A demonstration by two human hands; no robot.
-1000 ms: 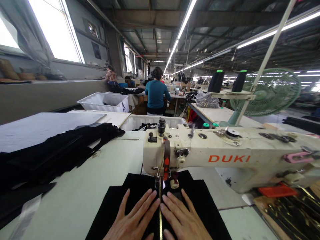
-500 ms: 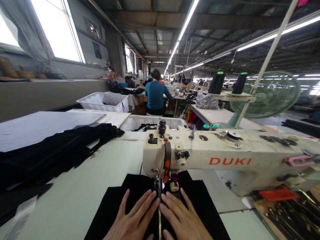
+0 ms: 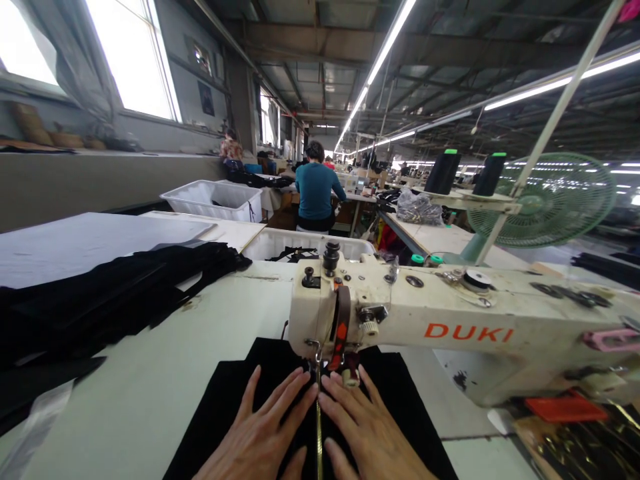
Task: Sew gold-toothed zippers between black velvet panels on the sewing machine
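Black fabric [image 3: 210,407] lies flat under the needle area of a cream sewing machine [image 3: 395,313]. Down its middle runs a gold-toothed zipper [image 3: 319,433], in line with the presser foot. My left hand [image 3: 273,420] rests palm down on the cloth left of the zipper, fingers spread. On the other side, my right hand [image 3: 363,420] also presses flat, its fingertips close to the foot. Both index fingers sit beside the zipper teeth. The needle itself is hidden behind the machine head's fittings.
Black cloth pieces [image 3: 125,287] are heaped on the table's left. At right, an orange-red tray [image 3: 565,407] sits by more gold zippers [image 3: 590,443]. Beyond the machine are a white bin [image 3: 215,200], a green fan [image 3: 555,200], thread cones [image 3: 443,173] and a seated person [image 3: 316,187].
The black fabric and both hands have slid slightly forward, towards the presser foot. The view has shifted a little, so the machine appears lower and further right.
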